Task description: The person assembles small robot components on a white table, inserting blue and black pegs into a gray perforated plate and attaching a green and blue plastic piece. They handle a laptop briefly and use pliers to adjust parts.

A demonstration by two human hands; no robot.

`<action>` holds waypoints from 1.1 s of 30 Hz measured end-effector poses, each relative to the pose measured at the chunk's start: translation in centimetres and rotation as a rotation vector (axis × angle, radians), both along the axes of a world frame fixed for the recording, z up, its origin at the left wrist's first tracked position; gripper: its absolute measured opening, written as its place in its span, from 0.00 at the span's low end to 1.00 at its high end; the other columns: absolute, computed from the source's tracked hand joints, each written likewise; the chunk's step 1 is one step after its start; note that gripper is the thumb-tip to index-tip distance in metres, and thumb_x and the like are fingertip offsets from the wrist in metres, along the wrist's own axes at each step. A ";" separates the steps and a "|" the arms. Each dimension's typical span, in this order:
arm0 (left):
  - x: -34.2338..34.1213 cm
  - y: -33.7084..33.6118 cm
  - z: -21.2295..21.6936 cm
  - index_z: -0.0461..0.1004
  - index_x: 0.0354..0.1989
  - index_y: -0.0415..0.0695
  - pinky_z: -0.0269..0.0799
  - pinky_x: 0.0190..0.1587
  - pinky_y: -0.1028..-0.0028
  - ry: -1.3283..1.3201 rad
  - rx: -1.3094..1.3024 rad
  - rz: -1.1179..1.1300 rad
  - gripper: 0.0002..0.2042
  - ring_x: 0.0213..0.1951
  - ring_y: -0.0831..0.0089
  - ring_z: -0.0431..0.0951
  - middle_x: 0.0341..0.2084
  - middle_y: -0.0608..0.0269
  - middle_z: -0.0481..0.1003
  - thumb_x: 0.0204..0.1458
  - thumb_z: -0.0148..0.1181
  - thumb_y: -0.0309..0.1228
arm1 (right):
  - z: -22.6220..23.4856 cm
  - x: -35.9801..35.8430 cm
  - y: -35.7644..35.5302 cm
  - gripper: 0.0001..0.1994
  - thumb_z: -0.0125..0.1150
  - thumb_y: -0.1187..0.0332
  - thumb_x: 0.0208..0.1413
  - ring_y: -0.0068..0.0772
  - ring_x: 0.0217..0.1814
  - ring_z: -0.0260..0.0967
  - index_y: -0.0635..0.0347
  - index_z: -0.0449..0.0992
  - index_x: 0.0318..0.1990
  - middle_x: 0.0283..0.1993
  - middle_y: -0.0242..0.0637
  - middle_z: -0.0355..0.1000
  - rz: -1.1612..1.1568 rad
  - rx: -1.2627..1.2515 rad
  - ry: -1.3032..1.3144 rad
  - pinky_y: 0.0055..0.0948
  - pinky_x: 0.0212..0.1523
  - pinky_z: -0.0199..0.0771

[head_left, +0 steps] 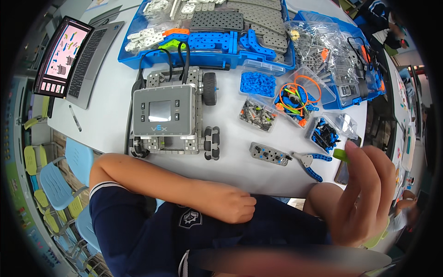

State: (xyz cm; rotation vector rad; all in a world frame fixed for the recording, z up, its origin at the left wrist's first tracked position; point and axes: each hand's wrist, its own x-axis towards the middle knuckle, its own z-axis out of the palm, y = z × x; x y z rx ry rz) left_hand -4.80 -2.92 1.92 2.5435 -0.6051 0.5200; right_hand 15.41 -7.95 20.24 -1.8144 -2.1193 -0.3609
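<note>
My right hand (367,194) is raised at the right, its thumb and fingertips pinching a small bright green plastic piece (340,155). Against my dark shirt at the table's near edge, my left hand (233,203) is curled into a fist, and nothing shows sticking out of it. Beyond the fists' gap lies a grey perforated plate (270,153) with black and blue pins in it. Blue-handled pliers (308,160) rest beside that plate, close to my right hand. A grey wheeled robot base (168,113) with a control unit on top stands in front of my left forearm.
Small tubs hold blue pins (258,85), grey connectors (256,114), mixed coloured parts (295,101) and black pins (325,135). A large blue parts case (184,59) spans the back, with another blue box (357,97) at its right. An open laptop (90,64) and a pen (75,118) lie left.
</note>
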 end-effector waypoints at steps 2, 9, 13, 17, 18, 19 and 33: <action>0.4 -0.6 -1.6 0.74 0.29 0.43 0.73 0.48 0.72 -0.021 0.014 0.013 0.06 0.44 0.68 0.75 0.30 0.64 0.74 0.47 0.57 0.31 | -0.7 0.1 0.7 0.18 0.64 0.80 0.44 0.43 0.38 0.76 0.71 0.81 0.47 0.42 0.50 0.76 0.046 0.060 -0.001 0.33 0.36 0.76; 0.8 -1.1 -4.4 0.81 0.54 0.41 0.45 0.78 0.53 0.076 0.650 -0.096 0.22 0.76 0.57 0.50 0.68 0.49 0.66 0.53 0.52 0.36 | -2.2 0.0 2.2 0.17 0.60 0.79 0.39 0.43 0.35 0.76 0.72 0.82 0.41 0.37 0.49 0.75 0.299 0.000 0.126 0.33 0.34 0.76; 0.7 -1.2 -4.5 0.80 0.56 0.42 0.41 0.79 0.50 0.032 0.808 -0.046 0.23 0.78 0.57 0.44 0.73 0.52 0.60 0.55 0.51 0.37 | -2.6 -0.1 5.2 0.14 0.57 0.79 0.44 0.41 0.39 0.73 0.67 0.82 0.41 0.39 0.46 0.74 0.224 -0.097 0.371 0.31 0.41 0.73; 0.4 -1.4 -5.1 0.86 0.46 0.49 0.38 0.79 0.48 0.009 0.809 -0.002 0.17 0.78 0.57 0.43 0.74 0.57 0.58 0.55 0.54 0.36 | -3.8 0.9 13.1 0.06 0.59 0.74 0.57 0.44 0.43 0.72 0.66 0.78 0.39 0.42 0.48 0.73 0.390 -0.155 0.431 0.32 0.45 0.72; 0.2 -1.6 -5.1 0.86 0.47 0.49 0.38 0.79 0.48 0.000 0.815 0.018 0.17 0.78 0.57 0.43 0.74 0.58 0.58 0.56 0.54 0.36 | -4.8 0.9 15.4 0.07 0.61 0.70 0.59 0.47 0.43 0.75 0.66 0.78 0.35 0.39 0.49 0.74 0.338 -0.133 0.444 0.33 0.43 0.74; 0.0 -1.6 -5.2 0.86 0.48 0.49 0.38 0.78 0.47 -0.005 0.841 0.027 0.17 0.78 0.57 0.43 0.74 0.58 0.59 0.56 0.53 0.37 | -5.6 0.9 18.0 0.11 0.59 0.67 0.64 0.44 0.43 0.74 0.67 0.78 0.37 0.40 0.48 0.74 0.428 -0.116 0.402 0.32 0.45 0.74; -0.6 -1.3 -4.4 0.81 0.57 0.49 0.35 0.77 0.39 0.026 1.074 -0.006 0.20 0.77 0.64 0.48 0.69 0.65 0.66 0.61 0.48 0.40 | -10.0 -2.8 26.4 0.24 0.68 0.49 0.56 0.53 0.40 0.80 0.68 0.81 0.36 0.36 0.53 0.80 -0.046 -0.331 -0.131 0.47 0.42 0.80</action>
